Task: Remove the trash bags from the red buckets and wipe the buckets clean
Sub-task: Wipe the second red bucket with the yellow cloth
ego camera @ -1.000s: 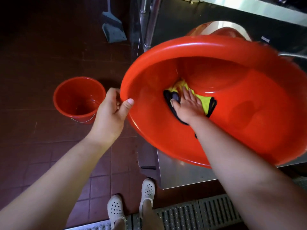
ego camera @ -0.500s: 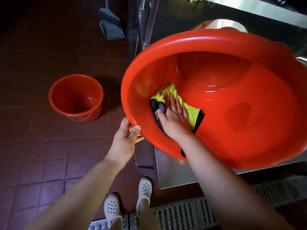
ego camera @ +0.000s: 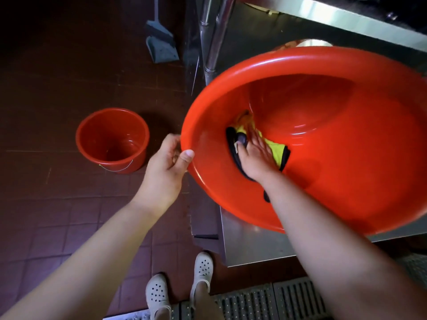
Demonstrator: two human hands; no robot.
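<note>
Up on the steel bench [ego camera: 254,245], the glossy red basin [ego camera: 335,158] tilts; left hand [ego camera: 165,169] grips its rim, right hand [ego camera: 256,155] presses a yellow-black cloth [ego camera: 277,153] flat inside. A smaller red bucket [ego camera: 113,139] stands on the floor.

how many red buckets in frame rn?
2. A small bucket stands upright on the tiled floor, left of the left hand. A large bucket sits tilted at the steel counter, left hand gripping its rim. Something reddish behind it may be another.
</note>
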